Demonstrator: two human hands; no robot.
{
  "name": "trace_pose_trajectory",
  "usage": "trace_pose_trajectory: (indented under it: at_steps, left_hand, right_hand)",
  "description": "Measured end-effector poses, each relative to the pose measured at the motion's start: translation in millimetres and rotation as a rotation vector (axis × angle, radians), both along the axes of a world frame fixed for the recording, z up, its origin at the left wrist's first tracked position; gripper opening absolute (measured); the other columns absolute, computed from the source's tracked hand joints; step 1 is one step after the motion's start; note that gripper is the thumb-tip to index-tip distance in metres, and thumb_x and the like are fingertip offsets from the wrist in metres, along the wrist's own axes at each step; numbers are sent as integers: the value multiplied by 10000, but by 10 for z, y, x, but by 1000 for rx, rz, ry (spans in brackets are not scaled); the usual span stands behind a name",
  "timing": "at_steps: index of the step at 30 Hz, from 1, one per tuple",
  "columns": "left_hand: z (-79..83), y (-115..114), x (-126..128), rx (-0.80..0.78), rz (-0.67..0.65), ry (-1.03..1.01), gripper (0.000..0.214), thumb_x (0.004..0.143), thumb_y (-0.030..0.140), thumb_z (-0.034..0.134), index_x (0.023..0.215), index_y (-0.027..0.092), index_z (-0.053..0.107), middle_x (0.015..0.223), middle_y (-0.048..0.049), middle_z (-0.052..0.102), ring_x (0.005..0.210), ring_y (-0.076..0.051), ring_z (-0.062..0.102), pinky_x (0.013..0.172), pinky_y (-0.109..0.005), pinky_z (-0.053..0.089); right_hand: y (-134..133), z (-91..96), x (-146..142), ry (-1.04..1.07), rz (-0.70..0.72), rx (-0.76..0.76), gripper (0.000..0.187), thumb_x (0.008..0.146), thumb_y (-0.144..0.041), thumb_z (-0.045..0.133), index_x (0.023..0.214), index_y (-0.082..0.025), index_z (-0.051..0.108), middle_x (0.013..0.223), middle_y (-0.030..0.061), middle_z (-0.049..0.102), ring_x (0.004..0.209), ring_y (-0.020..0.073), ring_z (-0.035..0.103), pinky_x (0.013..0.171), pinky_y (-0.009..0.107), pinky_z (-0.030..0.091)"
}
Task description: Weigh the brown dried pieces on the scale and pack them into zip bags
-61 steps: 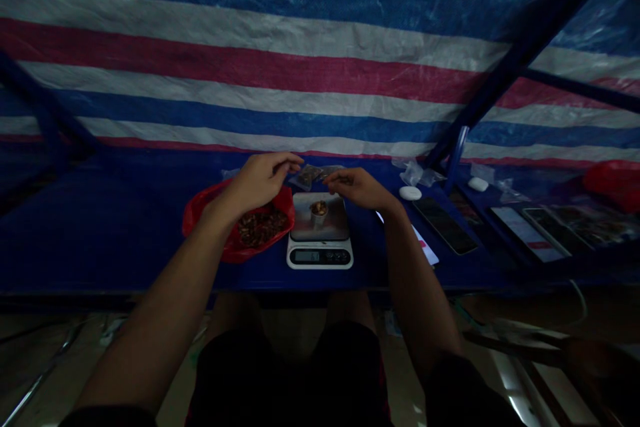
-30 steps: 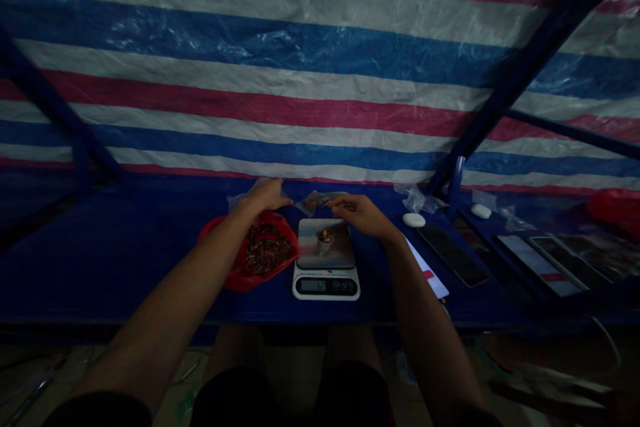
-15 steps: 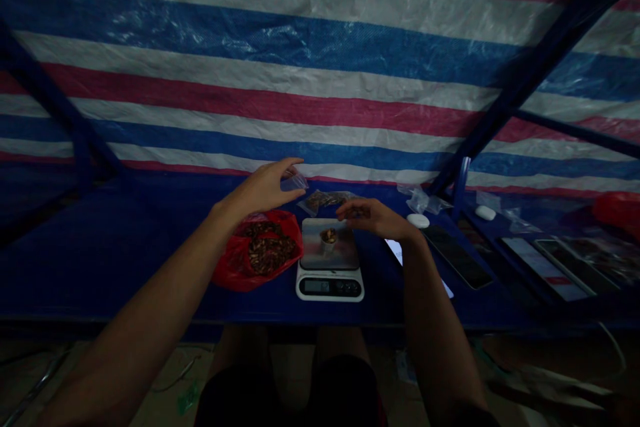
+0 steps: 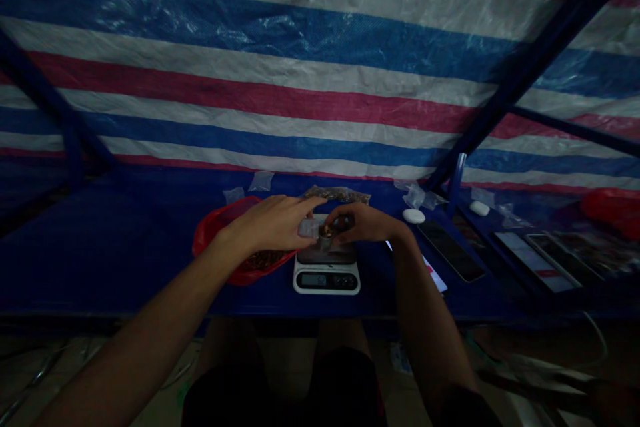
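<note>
A small cup [image 4: 325, 240] filled with brown pieces, like seeds or nuts, stands on the plate of a white digital kitchen scale [image 4: 327, 282]. From the right, my right hand [image 4: 367, 223] has its thumb and forefinger closed about the cup's rim. My left hand [image 4: 275, 223] pinches a small clear plastic bag [image 4: 309, 227] close against the cup's left side. Under my left wrist, a red plastic bag [image 4: 207, 230] lies open with more of the brown pieces [image 4: 265, 259] inside, partly hidden by the hand.
Behind the scale lies a filled clear bag [image 4: 340, 195]. Small clear bags [image 4: 261, 181] are at the back left. To the right are a lit phone [image 4: 434, 275], a dark phone [image 4: 453, 250], a white case [image 4: 414, 216] and a blue metal post [image 4: 457, 183].
Both hands have moved in to the cup. My left hand brought the clear bag rightward and down beside it. My right hand has closed on the cup.
</note>
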State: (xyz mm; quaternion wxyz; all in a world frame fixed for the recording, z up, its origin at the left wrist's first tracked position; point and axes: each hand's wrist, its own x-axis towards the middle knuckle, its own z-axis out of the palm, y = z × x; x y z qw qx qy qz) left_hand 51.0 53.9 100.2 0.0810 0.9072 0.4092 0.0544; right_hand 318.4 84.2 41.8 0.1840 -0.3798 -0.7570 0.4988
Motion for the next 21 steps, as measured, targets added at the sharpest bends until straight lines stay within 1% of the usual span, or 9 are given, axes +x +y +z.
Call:
trace_pose_trajectory:
  at_steps: [3,5,7,10,13,15,17,19,21]
  left_hand:
    - [33,-21,58,-7,-13,1,838,876,423,734,1660,302,462,1372,-96,778,1217,-376,750,977,-435,573]
    - [50,-21,84,-12,-16,-7,864,880,425,731,1680,295,432,1351,-103,785,1199,-377,758,970,-438,575]
    - [53,-10,104,-8,-25,-2,842,888,428,724,1670,280,450,1326,-118,792,1167,-381,769,959,-449,578]
    - [37,10,127,5,-51,5,755,911,426,699,1626,271,510,1312,-130,792,1134,-381,778,943,-456,579]
    - [24,22,145,-2,-49,-6,740,919,432,695,1617,270,510,1295,-125,796,1137,-374,776,950,-445,578]
    - [21,26,153,-18,-36,-6,743,904,436,713,1600,258,521,1268,-124,804,1134,-377,776,954,-445,578]
    - [13,32,151,-31,-34,-12,701,894,426,720,1556,259,560,1258,-116,807,1132,-375,777,955,-442,578]
    - [-8,41,135,-40,-46,-50,668,897,414,717,1535,279,574,1284,-95,803,1152,-361,774,960,-429,578]
    - [-46,51,106,-53,-58,-111,694,903,419,722,1563,297,545,1324,-76,793,1194,-345,764,977,-412,576]
  right_hand:
    - [-10,24,-15,-2,-8,26,343,753,-291,932,1065,-201,824,1021,47,828,880,188,753,780,306,599]
    - [-18,39,-26,-3,-16,49,345,753,-311,941,1063,-205,830,1010,45,824,883,196,754,802,319,602]
    - [-23,52,-35,3,-16,68,339,766,-321,936,1069,-210,830,1024,46,823,902,202,757,817,326,602]
    - [-30,74,-52,10,-12,115,320,784,-341,929,1056,-208,828,1022,50,823,917,206,757,838,338,602]
    - [-44,99,-82,31,-1,151,314,773,-338,937,1030,-198,823,996,47,822,896,196,757,861,344,609]
    - [-58,106,-104,63,7,131,331,768,-322,933,1047,-192,810,1009,50,825,899,193,765,856,341,617]
    - [-71,101,-121,88,10,94,349,774,-317,922,1072,-188,793,1026,56,829,911,197,775,840,340,624]
    - [-78,91,-131,98,8,67,357,779,-327,917,1077,-186,781,1023,60,830,911,203,780,826,343,626]
    - [-79,85,-136,107,-21,85,371,761,-337,934,1062,-192,773,1003,55,824,897,206,775,818,348,624]
